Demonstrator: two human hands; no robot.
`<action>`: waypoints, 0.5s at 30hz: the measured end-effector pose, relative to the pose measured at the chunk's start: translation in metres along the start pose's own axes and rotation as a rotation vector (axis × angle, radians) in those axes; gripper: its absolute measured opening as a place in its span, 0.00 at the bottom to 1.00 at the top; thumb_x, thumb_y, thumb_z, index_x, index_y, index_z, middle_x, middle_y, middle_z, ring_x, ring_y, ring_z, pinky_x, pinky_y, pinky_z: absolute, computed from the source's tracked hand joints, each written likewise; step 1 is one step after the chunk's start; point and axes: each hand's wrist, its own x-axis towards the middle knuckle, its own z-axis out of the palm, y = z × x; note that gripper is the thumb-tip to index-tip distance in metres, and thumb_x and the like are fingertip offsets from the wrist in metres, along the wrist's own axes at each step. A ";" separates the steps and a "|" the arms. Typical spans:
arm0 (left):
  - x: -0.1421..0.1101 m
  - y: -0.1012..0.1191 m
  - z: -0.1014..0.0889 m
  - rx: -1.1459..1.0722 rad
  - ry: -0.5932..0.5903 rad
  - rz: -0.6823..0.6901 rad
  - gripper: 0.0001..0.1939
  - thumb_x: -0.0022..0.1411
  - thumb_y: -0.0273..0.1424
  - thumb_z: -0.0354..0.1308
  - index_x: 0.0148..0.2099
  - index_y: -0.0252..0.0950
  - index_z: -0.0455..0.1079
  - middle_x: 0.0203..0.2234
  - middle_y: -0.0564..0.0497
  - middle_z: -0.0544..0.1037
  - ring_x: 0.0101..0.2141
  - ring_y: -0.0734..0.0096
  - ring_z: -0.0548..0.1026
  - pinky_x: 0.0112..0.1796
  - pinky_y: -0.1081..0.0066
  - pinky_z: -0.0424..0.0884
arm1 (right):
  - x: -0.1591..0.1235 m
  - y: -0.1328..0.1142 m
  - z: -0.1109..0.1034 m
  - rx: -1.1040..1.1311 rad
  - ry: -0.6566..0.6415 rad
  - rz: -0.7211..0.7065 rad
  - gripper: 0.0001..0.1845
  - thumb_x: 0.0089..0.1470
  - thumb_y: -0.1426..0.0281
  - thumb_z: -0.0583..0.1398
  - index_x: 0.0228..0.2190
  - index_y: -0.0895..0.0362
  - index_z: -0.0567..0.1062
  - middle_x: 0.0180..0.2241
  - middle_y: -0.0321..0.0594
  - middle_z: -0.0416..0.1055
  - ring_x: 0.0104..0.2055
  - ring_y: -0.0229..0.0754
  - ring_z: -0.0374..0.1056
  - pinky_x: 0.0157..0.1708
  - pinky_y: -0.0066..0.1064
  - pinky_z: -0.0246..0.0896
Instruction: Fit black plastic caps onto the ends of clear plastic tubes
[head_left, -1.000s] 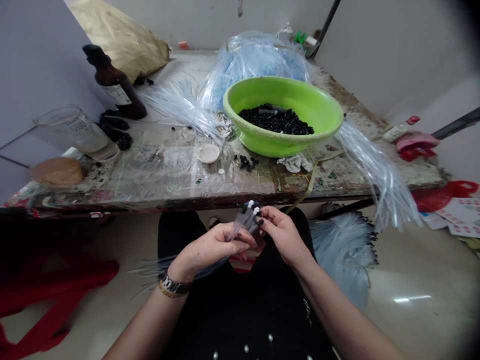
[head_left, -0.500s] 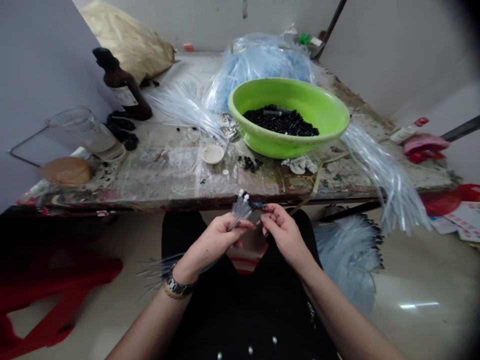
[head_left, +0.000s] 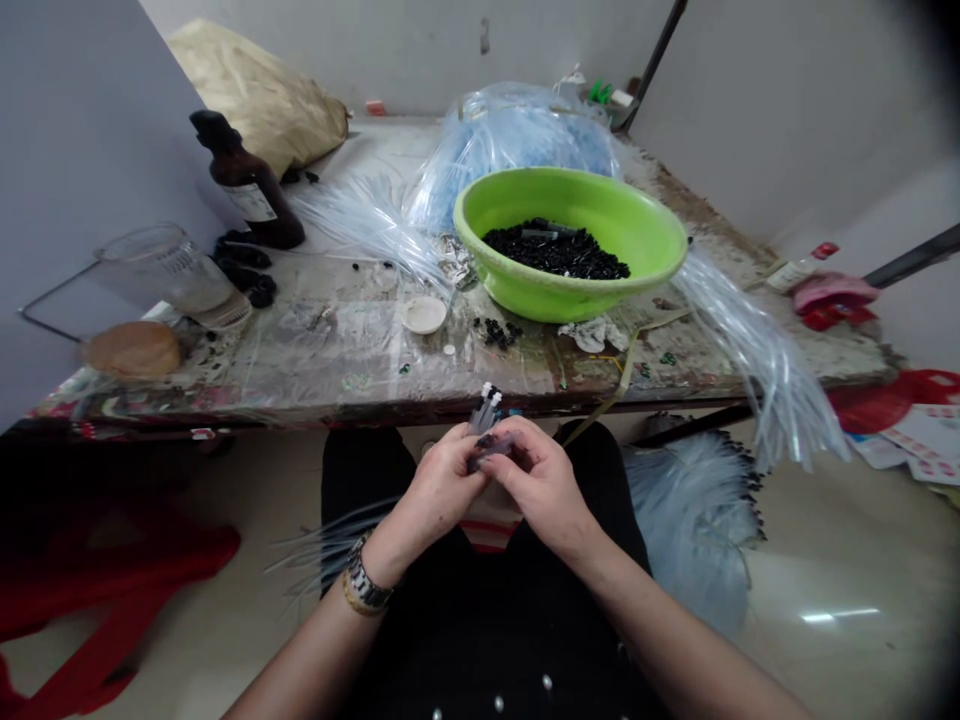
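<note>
My left hand (head_left: 435, 490) is closed round a bundle of thin clear plastic tubes (head_left: 486, 410) with black and white tips sticking up; the tubes' tails trail out to the left below my wrist. My right hand (head_left: 536, 480) is curled against the left one, its fingers pinching at the same bundle. Both hands sit above my lap, just in front of the table edge (head_left: 450, 408). A green basin (head_left: 570, 240) holding small black caps stands on the table beyond them.
Heaps of clear tubes (head_left: 517, 135) lie behind the basin, and more tubes (head_left: 757, 350) hang over the table's right edge. A brown bottle (head_left: 247, 185), a glass jar (head_left: 169, 270), a white lid (head_left: 424, 313) and loose black caps (head_left: 496, 330) are on the table.
My right hand has moved left and closed onto the bundle, meeting my left hand. The tube tips now stand more upright between both hands.
</note>
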 end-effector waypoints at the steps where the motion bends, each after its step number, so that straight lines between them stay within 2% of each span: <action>1: 0.000 0.000 -0.002 -0.006 -0.011 0.000 0.11 0.56 0.24 0.57 0.39 0.37 0.78 0.39 0.48 0.75 0.42 0.62 0.73 0.46 0.66 0.68 | 0.000 -0.002 0.001 0.004 0.006 0.013 0.01 0.51 0.72 0.61 0.28 0.55 0.75 0.32 0.37 0.70 0.37 0.40 0.66 0.38 0.31 0.59; 8: 0.002 0.006 -0.023 -0.168 -0.171 -0.035 0.10 0.54 0.32 0.64 0.38 0.34 0.77 0.37 0.47 0.74 0.41 0.62 0.71 0.45 0.66 0.67 | 0.005 -0.002 -0.005 0.139 -0.023 0.203 0.03 0.49 0.69 0.61 0.29 0.55 0.73 0.27 0.34 0.70 0.30 0.38 0.65 0.33 0.30 0.60; 12: 0.000 0.006 -0.027 -0.368 -0.309 -0.129 0.10 0.56 0.35 0.62 0.35 0.33 0.75 0.29 0.50 0.74 0.32 0.68 0.71 0.36 0.69 0.68 | 0.008 -0.002 -0.009 0.205 -0.081 0.218 0.03 0.49 0.69 0.60 0.29 0.55 0.73 0.25 0.33 0.70 0.28 0.36 0.65 0.31 0.29 0.60; 15: 0.000 0.003 -0.023 -0.466 -0.310 -0.176 0.12 0.58 0.37 0.60 0.33 0.32 0.73 0.26 0.50 0.73 0.27 0.71 0.69 0.31 0.70 0.67 | 0.009 -0.002 -0.010 0.214 -0.082 0.219 0.06 0.48 0.70 0.61 0.32 0.56 0.75 0.27 0.33 0.71 0.29 0.35 0.64 0.31 0.28 0.61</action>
